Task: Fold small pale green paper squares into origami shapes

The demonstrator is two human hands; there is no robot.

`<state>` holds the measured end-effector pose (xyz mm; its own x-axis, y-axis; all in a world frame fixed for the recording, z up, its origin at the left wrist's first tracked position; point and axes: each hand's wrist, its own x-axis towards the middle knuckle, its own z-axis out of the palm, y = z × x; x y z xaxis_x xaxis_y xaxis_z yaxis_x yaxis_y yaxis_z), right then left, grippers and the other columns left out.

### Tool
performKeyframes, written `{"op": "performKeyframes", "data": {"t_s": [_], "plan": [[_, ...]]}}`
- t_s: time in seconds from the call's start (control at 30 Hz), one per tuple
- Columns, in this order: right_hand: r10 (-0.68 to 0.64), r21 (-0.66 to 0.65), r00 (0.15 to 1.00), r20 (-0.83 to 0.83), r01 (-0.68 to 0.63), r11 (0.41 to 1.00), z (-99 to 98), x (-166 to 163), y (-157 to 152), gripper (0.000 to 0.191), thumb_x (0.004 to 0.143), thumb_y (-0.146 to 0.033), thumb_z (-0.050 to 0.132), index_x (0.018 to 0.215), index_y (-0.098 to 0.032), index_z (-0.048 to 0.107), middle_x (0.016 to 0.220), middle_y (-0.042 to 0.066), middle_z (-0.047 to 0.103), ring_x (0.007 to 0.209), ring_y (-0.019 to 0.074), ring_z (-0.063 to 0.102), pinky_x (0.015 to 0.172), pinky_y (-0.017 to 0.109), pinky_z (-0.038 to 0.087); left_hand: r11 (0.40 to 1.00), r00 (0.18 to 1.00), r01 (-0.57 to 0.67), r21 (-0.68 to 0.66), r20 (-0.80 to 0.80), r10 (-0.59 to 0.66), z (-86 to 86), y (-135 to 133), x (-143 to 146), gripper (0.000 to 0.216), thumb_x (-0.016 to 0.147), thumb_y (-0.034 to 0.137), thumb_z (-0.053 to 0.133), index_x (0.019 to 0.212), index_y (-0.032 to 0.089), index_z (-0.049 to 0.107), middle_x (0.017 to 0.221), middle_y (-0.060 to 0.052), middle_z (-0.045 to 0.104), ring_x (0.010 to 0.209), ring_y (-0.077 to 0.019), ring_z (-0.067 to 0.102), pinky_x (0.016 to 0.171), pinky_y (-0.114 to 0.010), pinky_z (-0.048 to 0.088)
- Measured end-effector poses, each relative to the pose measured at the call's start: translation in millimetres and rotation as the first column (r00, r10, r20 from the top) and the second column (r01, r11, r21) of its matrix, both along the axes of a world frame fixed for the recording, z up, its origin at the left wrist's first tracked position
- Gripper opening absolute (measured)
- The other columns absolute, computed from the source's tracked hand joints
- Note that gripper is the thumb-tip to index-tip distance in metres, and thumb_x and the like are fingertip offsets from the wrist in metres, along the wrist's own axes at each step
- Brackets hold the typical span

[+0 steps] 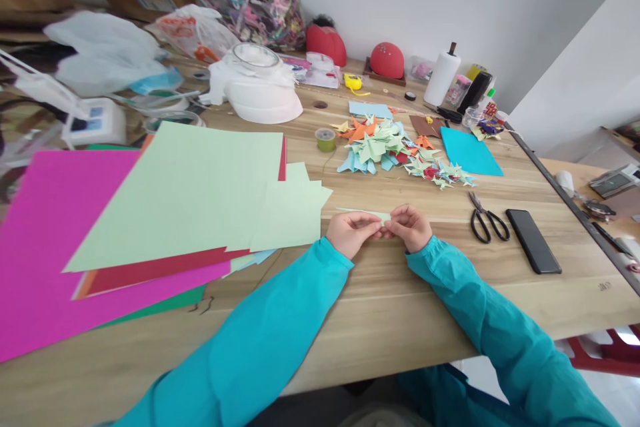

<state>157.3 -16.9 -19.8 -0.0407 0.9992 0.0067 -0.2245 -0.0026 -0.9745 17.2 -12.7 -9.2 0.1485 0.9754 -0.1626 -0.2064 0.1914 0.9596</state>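
Observation:
A small folded piece of pale green paper (385,217) is pinched between both hands, just above the wooden table. My left hand (351,232) closes on its left part, and a thin pointed strip of the paper sticks out leftward over the fingers. My right hand (411,227) grips the other end with thumb and fingertips. Just left of the hands lies a stack of pale green paper sheets (210,193). Beyond the hands is a pile of folded paper stars (375,145) in green, orange, blue and red.
Black-handled scissors (484,219) and a dark phone (533,241) lie to the right. A blue paper square (471,151) is behind them. Magenta sheets (45,233) spread at the left. Farther back are a green tape roll (326,139), a yellow tape measure (353,82) and red pincushions (387,60).

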Motion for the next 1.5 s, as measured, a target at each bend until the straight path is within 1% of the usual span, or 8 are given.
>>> {"op": "performKeyframes", "data": {"t_s": [0.37,0.5,0.6,0.7,0.83,1.07,1.23,1.5], "plan": [[0.038,-0.013,0.999,-0.004,-0.038,0.999,-2.5,4,3,0.033,0.054,-0.031,0.075,0.071,-0.017,0.050,0.052,-0.001,0.065,0.040,0.0106,0.058,0.040,0.019,0.046,0.999,0.999,0.021,-0.043,0.041,-0.019,-4.1,3,-1,0.031,0.044,0.029,0.077,0.066,0.011,0.065,0.055,-0.004,0.066,0.049,-0.0146,0.061,0.058,-0.031,0.054],[0.107,-0.040,0.990,-0.093,-0.111,0.993,-4.1,6,5,0.034,0.057,-0.037,0.072,0.075,-0.017,0.051,0.052,-0.002,0.064,0.043,0.0122,0.060,0.044,0.022,0.048,0.998,0.997,0.005,-0.058,0.082,-0.001,-2.5,1,-2,0.030,0.045,0.027,0.077,0.067,0.011,0.065,0.054,-0.003,0.065,0.048,-0.0129,0.060,0.057,-0.029,0.052],[0.096,-0.045,0.987,-0.127,-0.103,0.994,-4.3,6,5,0.036,0.060,-0.041,0.068,0.080,-0.019,0.048,0.052,-0.003,0.063,0.044,0.0130,0.060,0.045,0.023,0.049,0.998,0.995,-0.017,-0.057,0.094,0.022,-1.4,0,-1,0.029,0.045,0.026,0.077,0.066,0.011,0.065,0.050,-0.002,0.063,0.047,-0.0127,0.059,0.053,-0.027,0.051],[0.094,-0.053,0.993,-0.065,-0.098,0.994,-2.8,4,5,0.035,0.062,-0.045,0.065,0.076,-0.019,0.047,0.049,-0.003,0.062,0.041,0.0122,0.058,0.041,0.022,0.046,0.999,0.997,-0.033,-0.032,0.070,0.035,0.4,0,-1,0.025,0.047,0.025,0.076,0.066,0.011,0.065,0.050,-0.001,0.063,0.046,-0.0122,0.059,0.053,-0.026,0.051],[0.116,-0.112,0.992,0.040,-0.111,0.987,2.1,2,4,0.038,0.061,-0.049,0.064,0.071,-0.017,0.046,0.045,-0.003,0.061,0.035,0.0114,0.055,0.034,0.019,0.041,0.997,0.999,-0.040,0.070,0.011,0.040,3.9,-1,-1,0.020,0.051,0.023,0.073,0.065,0.012,0.065,0.050,0.000,0.063,0.046,-0.0124,0.059,0.054,-0.026,0.051],[0.134,-0.133,0.988,0.069,-0.124,0.983,11.7,0,1,0.041,0.059,-0.051,0.065,0.072,-0.018,0.043,0.046,-0.003,0.062,0.035,0.0118,0.055,0.033,0.018,0.041,0.979,0.995,-0.042,0.200,-0.083,0.059,6.4,-3,-3,0.017,0.057,0.024,0.070,0.068,0.013,0.066,0.051,-0.002,0.064,0.050,-0.0144,0.061,0.053,-0.025,0.050],[0.256,-0.077,0.951,0.173,-0.246,0.966,10.1,1,-2,0.040,0.068,-0.052,0.057,0.060,-0.014,0.052,0.047,0.001,0.061,0.036,0.0094,0.055,0.034,0.018,0.040,0.974,0.993,-0.019,0.227,-0.111,0.045,7.7,-5,-1,0.016,0.056,0.026,0.069,0.066,0.013,0.065,0.052,-0.002,0.064,0.049,-0.0143,0.060,0.053,-0.025,0.051],[0.218,0.020,0.952,0.213,-0.228,0.974,1.2,-1,-3,0.039,0.071,-0.052,0.053,0.062,-0.014,0.052,0.044,-0.001,0.058,0.034,0.0080,0.051,0.034,0.018,0.040,0.982,0.995,0.010,0.189,-0.098,0.008,6.5,-5,1,0.015,0.056,0.022,0.068,0.068,0.012,0.065,0.049,0.000,0.062,0.047,-0.0113,0.057,0.051,-0.023,0.049]]}}
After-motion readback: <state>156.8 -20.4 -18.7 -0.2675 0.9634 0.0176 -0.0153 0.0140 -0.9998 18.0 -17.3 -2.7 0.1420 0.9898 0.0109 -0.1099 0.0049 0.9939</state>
